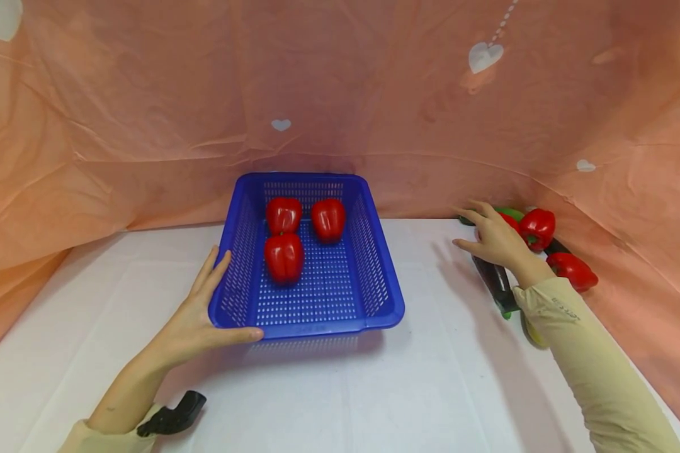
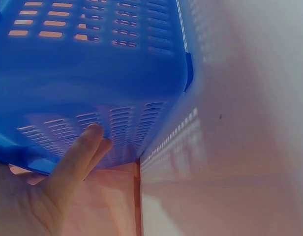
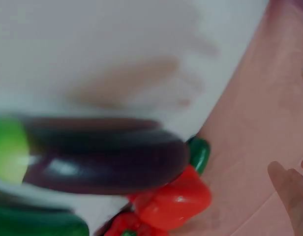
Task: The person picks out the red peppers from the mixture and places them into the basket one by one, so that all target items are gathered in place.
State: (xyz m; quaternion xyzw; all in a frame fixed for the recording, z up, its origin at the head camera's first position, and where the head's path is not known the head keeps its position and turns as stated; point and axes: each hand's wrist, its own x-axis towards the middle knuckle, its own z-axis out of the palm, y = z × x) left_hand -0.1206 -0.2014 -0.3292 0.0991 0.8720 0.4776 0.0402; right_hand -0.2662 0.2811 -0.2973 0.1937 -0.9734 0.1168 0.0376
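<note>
My left hand [image 1: 195,327] rests against the near left corner of a blue basket [image 1: 317,329], thumb along the front rim and fingers straight at the left side. Inside the basket are three red bell peppers [image 1: 284,258]. In the left wrist view, straight fingers [image 2: 75,160] touch the slotted wall. Over at the right, my right hand [image 1: 497,240] hovers with spread fingers above a pile of vegetables, holding nothing. Nearest below it lies a dark eggplant [image 1: 492,280], large in the right wrist view. Beside it are more red bell peppers [image 1: 537,228], partly hidden.
A yellowish green vegetable [image 1: 532,330] lies partly under the right sleeve. Another dark vegetable [image 1: 556,246] and a green one [image 3: 38,223] belong to the pile. White cloth [image 1: 340,396] covers the table, and an orange curtain [image 1: 345,94] hangs behind and at both sides.
</note>
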